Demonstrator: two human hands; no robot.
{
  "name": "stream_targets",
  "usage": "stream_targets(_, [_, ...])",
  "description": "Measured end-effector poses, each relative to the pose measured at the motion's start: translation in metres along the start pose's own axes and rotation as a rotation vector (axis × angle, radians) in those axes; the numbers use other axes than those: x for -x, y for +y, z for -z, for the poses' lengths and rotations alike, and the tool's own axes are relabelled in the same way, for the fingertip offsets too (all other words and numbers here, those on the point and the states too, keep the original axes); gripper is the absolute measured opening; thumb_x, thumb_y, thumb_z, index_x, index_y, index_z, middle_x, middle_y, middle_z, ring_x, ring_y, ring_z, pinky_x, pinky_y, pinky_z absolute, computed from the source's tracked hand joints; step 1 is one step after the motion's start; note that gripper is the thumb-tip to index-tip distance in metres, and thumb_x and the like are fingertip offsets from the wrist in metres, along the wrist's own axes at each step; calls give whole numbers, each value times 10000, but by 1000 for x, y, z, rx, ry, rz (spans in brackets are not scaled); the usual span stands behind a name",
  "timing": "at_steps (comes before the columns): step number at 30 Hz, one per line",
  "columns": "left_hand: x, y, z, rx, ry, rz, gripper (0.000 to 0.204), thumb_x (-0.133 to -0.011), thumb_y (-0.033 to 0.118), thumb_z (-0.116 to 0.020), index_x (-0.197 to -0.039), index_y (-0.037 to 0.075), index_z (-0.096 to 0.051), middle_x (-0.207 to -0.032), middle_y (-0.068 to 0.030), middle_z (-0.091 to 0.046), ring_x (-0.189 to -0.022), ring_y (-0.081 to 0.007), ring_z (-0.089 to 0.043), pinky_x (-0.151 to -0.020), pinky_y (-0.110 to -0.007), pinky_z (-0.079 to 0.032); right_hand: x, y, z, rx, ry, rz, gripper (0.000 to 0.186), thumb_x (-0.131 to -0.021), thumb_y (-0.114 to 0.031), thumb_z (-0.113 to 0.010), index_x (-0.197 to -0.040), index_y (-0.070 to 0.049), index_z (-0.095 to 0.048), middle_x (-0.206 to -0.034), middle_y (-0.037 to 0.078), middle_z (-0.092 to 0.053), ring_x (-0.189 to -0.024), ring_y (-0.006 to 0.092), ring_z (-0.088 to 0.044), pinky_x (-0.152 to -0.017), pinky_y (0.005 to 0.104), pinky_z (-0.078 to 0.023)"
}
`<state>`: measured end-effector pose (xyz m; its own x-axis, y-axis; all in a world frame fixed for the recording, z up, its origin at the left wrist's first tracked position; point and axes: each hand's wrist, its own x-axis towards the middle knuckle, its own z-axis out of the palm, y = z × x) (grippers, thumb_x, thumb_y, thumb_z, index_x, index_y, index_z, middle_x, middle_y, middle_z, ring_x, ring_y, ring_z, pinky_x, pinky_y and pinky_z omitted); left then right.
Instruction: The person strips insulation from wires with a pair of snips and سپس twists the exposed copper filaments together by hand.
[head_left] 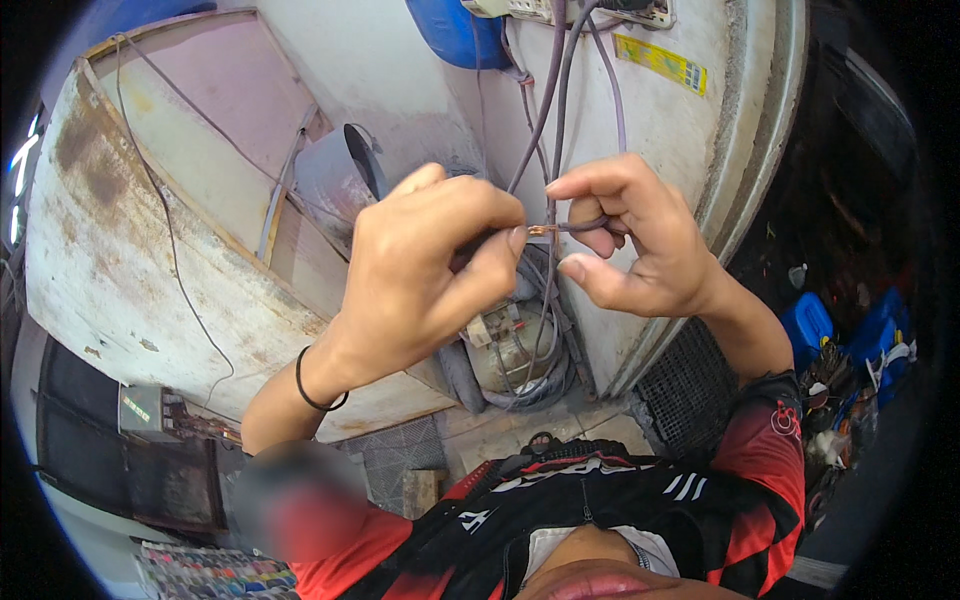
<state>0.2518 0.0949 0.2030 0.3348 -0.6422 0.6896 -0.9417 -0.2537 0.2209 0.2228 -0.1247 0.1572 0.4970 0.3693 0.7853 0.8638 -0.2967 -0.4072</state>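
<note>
Between my hands runs a dark electrical cable (585, 227) with bare copper strands (541, 230) at its stripped end. My left hand (425, 265) is closed, its thumb and forefinger pinched at the copper; the tip of the strands is hidden behind them. The cable loops into my right hand (645, 235), where the curled lower fingers hold it. Thumb and forefinger of that hand stand apart, curved around the cable without touching it. Dark hanging cables (560, 110) drop from above and pass just behind the copper.
A machine with a pale rounded body (505, 355) stands on the floor below my hands. Beside a worn white panel box (180, 230) lies a grey bucket (335, 175). A blue container (455, 30) hangs above. Blue jugs (808, 322) and clutter sit right, past a white panel edge (745, 190).
</note>
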Motion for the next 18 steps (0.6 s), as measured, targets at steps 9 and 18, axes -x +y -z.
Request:
stream_targets(9, [0, -14, 3, -624, 147, -678, 293, -518, 178, -679, -805, 128, -657, -610, 50, -367, -524, -116, -320, -449, -225, -263, -4, -1, 0, -282, -72, -170, 172, -914, -106, -612, -1027, 23, -626, -778, 25, -630, -691, 29, -513, -624, 195, -425])
stream_targets(18, [-2, -18, 10, -723, 192, -811, 268, -502, 161, -646, -770, 151, -646, -606, 60, -364, -517, -93, -300, -446, -212, -249, -5, 0, -1, -345, -126, -172, 196, -890, -70, -631, -1064, 17, -613, -765, 15, -615, -680, 17, -509, -601, 193, -431])
